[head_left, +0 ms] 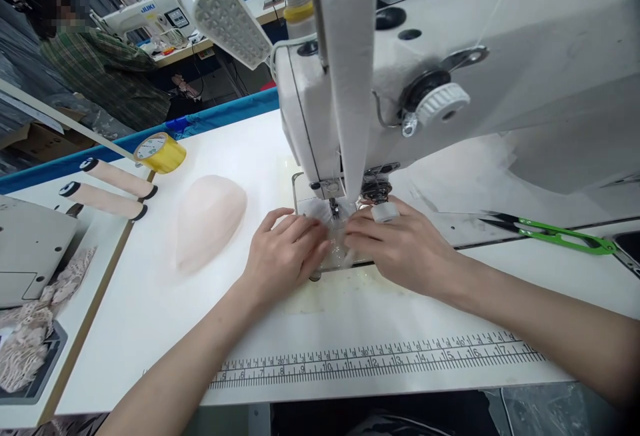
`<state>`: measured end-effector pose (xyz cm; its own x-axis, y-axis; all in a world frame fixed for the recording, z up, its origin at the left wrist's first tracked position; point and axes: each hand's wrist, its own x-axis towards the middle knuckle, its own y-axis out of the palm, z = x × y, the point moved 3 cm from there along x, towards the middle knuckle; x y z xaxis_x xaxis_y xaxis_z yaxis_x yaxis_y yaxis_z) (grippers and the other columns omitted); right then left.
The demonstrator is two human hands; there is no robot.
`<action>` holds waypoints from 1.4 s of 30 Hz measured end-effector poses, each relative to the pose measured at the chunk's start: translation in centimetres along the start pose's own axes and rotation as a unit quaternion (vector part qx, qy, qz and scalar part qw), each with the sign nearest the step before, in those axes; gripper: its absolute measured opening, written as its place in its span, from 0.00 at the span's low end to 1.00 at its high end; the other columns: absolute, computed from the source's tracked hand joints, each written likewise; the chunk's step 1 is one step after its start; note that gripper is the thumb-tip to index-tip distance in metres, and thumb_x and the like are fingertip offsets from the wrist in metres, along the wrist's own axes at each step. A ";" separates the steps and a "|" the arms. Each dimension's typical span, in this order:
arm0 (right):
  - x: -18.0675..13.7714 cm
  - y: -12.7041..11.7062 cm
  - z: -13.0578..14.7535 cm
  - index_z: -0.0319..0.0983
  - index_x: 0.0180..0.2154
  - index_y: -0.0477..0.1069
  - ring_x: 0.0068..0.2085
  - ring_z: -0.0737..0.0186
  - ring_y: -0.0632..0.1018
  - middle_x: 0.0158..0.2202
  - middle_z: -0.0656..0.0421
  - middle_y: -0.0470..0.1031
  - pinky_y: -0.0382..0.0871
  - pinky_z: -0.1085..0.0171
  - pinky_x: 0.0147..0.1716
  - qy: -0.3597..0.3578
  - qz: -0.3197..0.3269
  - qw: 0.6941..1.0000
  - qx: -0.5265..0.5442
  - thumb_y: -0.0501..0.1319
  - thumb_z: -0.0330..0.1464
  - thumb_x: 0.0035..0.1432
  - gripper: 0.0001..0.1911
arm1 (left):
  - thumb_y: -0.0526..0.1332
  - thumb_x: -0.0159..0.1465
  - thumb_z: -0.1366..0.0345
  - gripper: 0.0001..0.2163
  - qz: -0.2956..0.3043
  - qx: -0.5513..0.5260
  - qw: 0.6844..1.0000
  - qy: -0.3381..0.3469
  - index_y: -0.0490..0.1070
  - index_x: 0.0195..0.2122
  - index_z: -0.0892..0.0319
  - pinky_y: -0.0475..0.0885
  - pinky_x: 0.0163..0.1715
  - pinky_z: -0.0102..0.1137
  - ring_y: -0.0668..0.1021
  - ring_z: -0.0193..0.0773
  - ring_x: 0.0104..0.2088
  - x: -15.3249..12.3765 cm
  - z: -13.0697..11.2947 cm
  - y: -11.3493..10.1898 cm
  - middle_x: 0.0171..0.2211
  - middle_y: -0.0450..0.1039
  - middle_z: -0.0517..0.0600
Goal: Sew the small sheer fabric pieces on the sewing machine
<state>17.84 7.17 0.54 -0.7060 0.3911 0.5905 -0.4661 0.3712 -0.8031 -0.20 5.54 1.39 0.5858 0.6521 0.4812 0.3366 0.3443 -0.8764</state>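
Dark curtains (23, 79) hang at left, near a wood-edged worktable (184, 53).

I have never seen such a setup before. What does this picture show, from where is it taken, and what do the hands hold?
This single picture comes from a camera on the person's head, looking forward and down. The large white machine is a sewing machine. The left hand and right hand are bare, with fingers at thin, see-through material near the presser foot; blur hides the exact grip. On the white table is a pale cup-shaped piece; green-handled scissors lie at right.
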 end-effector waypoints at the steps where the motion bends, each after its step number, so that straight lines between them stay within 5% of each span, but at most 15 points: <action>1: 0.1 -0.2 0.0 0.41 0.28 0.73 0.30 0.66 0.73 0.32 0.64 0.80 0.64 0.61 0.45 0.004 -0.004 1.000 -0.013 0.50 0.14 0.54 0.20 | 0.57 0.67 0.67 0.07 -0.004 -0.013 1.000 -0.005 0.74 0.43 0.57 0.69 0.47 0.38 0.80 0.36 0.36 0.0 0.2 0.0 0.39 0.80 0.48; 6: 0.2 -0.4 0.4 0.39 0.31 0.74 0.27 0.65 0.71 0.32 0.61 0.79 0.64 0.61 0.42 0.031 0.007 0.999 -0.009 0.52 0.18 0.56 0.16 | 0.55 0.68 0.71 0.11 0.015 -0.054 0.998 -0.008 0.72 0.49 0.60 0.66 0.53 0.39 0.78 0.38 0.48 0.1 0.5 0.4 0.47 0.78 0.52; 10: 0.0 0.2 0.4 0.37 0.33 0.75 0.31 0.61 0.72 0.35 0.56 0.79 0.62 0.60 0.41 0.055 0.043 0.997 -0.015 0.53 0.23 0.61 0.12 | 0.55 0.68 0.67 0.13 0.056 -0.032 0.998 -0.008 0.71 0.52 0.61 0.66 0.54 0.43 0.78 0.40 0.44 0.0 0.3 1.2 0.44 0.77 0.53; 18: -0.5 0.7 -1.0 0.39 0.23 0.69 0.42 0.56 0.74 0.29 0.55 0.77 0.60 0.58 0.48 0.056 0.051 0.996 -0.037 0.57 0.27 0.62 0.15 | 0.58 0.68 0.61 0.15 0.037 0.031 0.998 0.032 0.72 0.52 0.62 0.65 0.59 0.46 0.76 0.44 0.53 -0.4 -0.9 1.5 0.51 0.75 0.56; 33: -0.5 0.8 -1.0 0.37 0.38 0.76 0.43 0.56 0.76 0.28 0.57 0.78 0.59 0.58 0.52 0.046 0.035 0.997 -0.055 0.57 0.28 0.62 0.09 | 0.56 0.69 0.58 0.16 0.028 0.083 0.996 0.036 0.73 0.51 0.63 0.65 0.60 0.49 0.78 0.44 0.52 -0.4 -1.4 1.5 0.50 0.76 0.57; 42: -0.4 0.8 -1.0 0.39 0.27 0.73 0.45 0.56 0.75 0.26 0.56 0.77 0.58 0.58 0.53 0.061 0.044 0.996 -0.039 0.56 0.27 0.63 0.13 | 0.58 0.68 0.59 0.17 0.027 0.078 0.996 0.036 0.73 0.52 0.64 0.62 0.62 0.49 0.78 0.45 0.52 -0.3 -1.3 1.5 0.49 0.77 0.58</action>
<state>18.25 8.16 -0.23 -0.6701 0.5228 0.5268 -0.3588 0.3932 -0.8466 1.08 5.02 -0.07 0.6538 0.6241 0.4278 0.1879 0.4138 -0.8908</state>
